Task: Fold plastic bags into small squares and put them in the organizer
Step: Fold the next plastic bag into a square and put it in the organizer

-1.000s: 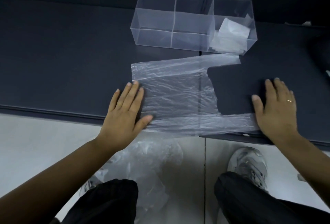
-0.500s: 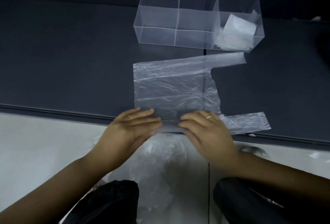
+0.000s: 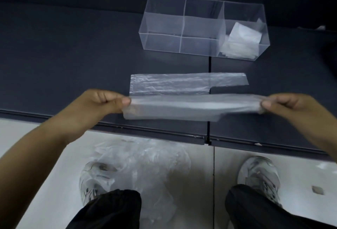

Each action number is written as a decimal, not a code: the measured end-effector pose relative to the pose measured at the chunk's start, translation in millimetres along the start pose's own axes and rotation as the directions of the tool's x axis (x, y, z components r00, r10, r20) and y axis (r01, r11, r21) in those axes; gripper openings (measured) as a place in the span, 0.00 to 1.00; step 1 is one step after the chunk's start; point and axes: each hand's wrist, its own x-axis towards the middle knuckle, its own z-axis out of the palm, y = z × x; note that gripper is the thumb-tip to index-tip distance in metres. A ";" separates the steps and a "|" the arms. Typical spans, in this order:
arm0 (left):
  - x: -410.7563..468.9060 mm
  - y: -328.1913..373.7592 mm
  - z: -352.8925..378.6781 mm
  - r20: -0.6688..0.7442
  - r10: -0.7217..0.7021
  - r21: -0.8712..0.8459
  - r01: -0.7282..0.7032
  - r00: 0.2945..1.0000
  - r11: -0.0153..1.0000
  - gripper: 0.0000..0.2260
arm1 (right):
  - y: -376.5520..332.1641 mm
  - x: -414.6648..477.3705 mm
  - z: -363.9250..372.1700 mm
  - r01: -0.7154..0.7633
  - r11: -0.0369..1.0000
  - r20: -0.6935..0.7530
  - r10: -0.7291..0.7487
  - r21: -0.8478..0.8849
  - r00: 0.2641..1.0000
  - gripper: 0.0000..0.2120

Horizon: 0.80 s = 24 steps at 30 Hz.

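Plastic bag (image 3: 182, 84) sits on the counter (image 3: 73, 55) near its front edge, on the near side of the organizer (image 3: 164, 18) and apart from it. Far half lies flat on the dark surface. Near long edge is raised off the counter and drawn taut between the two hands. Long axis runs left to right, parallel to the counter's front edge. Closed bottom at the left; handle strip (image 3: 231, 80) points right, with the cut-out notch just below it.

Left hand (image 3: 104, 101) pinches the left end of the raised edge, thumb against curled fingers. Right hand (image 3: 284, 103) pinches the right end the same way. Hands well apart, one at each end of the bag.

Step in hand, as I read it: the first lengthwise fold, near half going over onto the far half to make a narrow strip. Next move calls for both hands to travel away from the body together and level, so the raised edge lands square along the far edge. Film is thin and likely to slip or trap air, so a flattening press should follow. Short folds along the strip come later.

Organizer is a clear box with three compartments in a row; the right one holds folded bags (image 3: 242, 37). Pile of loose bags (image 3: 142, 164) on the floor (image 3: 45, 155) between the person's shoes (image 3: 259, 172)
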 end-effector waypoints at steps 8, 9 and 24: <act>78.5 -19.3 1.8 -0.359 -0.107 -0.010 0.111 0.927 0.994 0.06 | 6.9 80.3 16.4 -0.086 0.996 -0.254 0.079 -0.017 0.964 0.06; 84.4 -23.3 1.7 -0.385 -0.105 0.033 0.128 0.917 0.991 0.07 | 8.6 85.1 18.8 -0.094 0.995 -0.249 0.081 -0.041 0.965 0.07; 64.0 -22.9 72.3 -0.106 0.599 0.800 -0.290 0.793 0.525 0.11 | 11.7 101.9 25.2 -0.198 0.944 -0.348 0.099 -0.262 0.932 0.12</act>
